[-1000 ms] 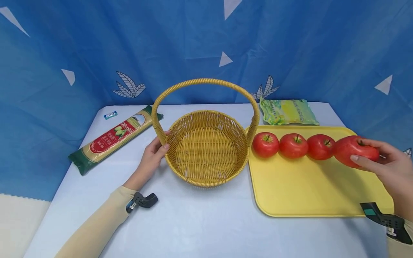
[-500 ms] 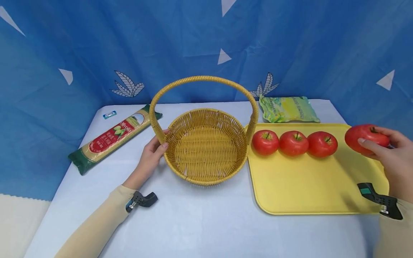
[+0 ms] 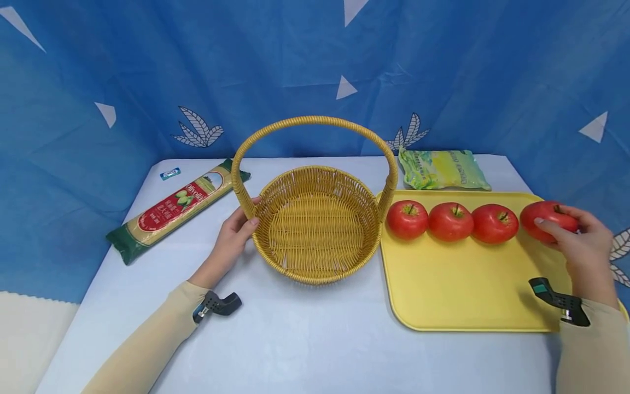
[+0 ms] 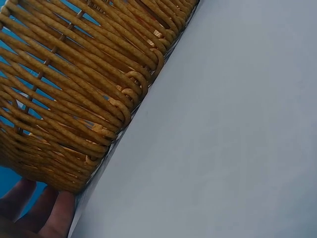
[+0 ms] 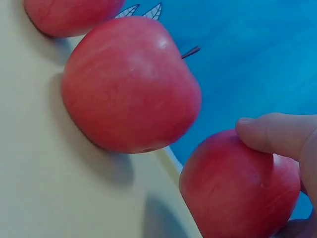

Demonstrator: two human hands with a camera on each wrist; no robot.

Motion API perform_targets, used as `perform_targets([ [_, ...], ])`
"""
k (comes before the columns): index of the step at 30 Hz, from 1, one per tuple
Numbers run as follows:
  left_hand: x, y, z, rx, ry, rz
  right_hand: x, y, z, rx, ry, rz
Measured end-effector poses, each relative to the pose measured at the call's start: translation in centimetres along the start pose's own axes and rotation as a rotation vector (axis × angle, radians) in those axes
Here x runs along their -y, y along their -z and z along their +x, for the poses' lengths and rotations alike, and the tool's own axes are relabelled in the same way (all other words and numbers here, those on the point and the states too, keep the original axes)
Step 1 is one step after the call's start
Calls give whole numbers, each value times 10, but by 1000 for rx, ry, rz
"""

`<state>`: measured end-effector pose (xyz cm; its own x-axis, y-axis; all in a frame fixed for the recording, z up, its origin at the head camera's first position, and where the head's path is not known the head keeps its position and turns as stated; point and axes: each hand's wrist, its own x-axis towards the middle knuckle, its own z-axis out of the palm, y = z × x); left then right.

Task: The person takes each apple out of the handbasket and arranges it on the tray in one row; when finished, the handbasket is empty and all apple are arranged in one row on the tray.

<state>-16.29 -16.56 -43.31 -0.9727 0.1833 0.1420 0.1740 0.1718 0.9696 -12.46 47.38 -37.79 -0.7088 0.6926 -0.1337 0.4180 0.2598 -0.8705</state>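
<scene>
My left hand (image 3: 234,235) grips the left side of a yellow wicker basket (image 3: 315,278), thumb at the rim by the foot of its arched handle. In the left wrist view, fingertips press against the woven wall (image 4: 74,99) low down. My right hand (image 3: 585,235) holds a red apple (image 3: 541,220) at the right end of a row, thumb on its near side. Three more red apples (image 3: 494,224) stand to its left along the back of a yellow tray (image 3: 462,290). In the right wrist view the held apple (image 5: 237,188) is apart from the neighbouring apple (image 5: 131,87).
A pack of spaghetti (image 3: 172,210) lies slanted left of the basket, with a small blue-and-white packet (image 3: 170,173) behind it. Behind the tray lies a green-yellow soft pack (image 3: 445,169). A blue curtain (image 3: 275,65) hangs along the back of the white table (image 3: 295,339).
My right hand, with the apple, first lifted away to the right from the row, then came back left and down beside the third apple. My left hand stays on the basket.
</scene>
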Motion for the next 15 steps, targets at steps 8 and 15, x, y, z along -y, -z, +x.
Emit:
perform_targets([
  [8, -1, -1, 0, 7, 19, -6, -4, -5, 2, 18, -49, -144],
  [15, -2, 1, -1, 4, 18, -1, -7, -10, 5, 42, -25, -202],
])
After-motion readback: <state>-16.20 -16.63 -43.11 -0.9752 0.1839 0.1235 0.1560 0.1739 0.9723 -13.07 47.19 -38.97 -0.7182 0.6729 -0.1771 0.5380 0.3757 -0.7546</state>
